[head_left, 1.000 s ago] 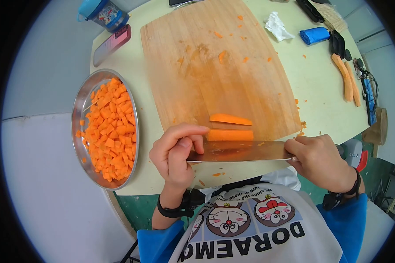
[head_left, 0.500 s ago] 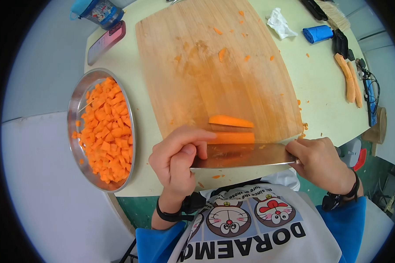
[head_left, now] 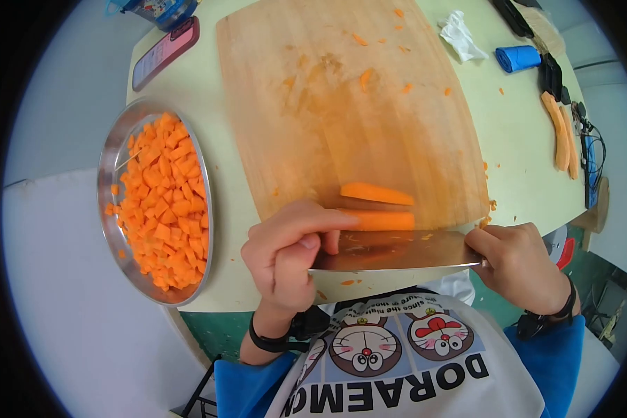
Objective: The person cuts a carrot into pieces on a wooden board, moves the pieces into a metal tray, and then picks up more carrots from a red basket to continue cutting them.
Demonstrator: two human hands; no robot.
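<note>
My right hand point(head_left: 519, 268) is closed around the handle end of a broad-bladed kitchen knife point(head_left: 404, 252). The blade lies sideways along the near edge of the wooden cutting board point(head_left: 411, 132), with small orange bits on its face. My left hand point(head_left: 283, 252) is bent at the blade's left end, its index finger resting on the left end of a carrot piece point(head_left: 390, 221). That piece lies right behind the blade, which hides its near side. Just beyond it a long carrot slice point(head_left: 376, 193) lies parallel on the board. The left fingertips are partly hidden.
On the left stands an oval metal tray point(head_left: 104, 202) of diced carrot point(head_left: 167, 209). Behind it lies a phone point(head_left: 166, 53). At the right are a crumpled tissue point(head_left: 461, 36), a blue roll point(head_left: 517, 59) and two peeled, pale orange sticks point(head_left: 557, 132). Carrot scraps dot the board.
The whole view has shifted slightly, so the board items sit a little further right. My hands keep nearly the same hold on the knife and carrot piece.
</note>
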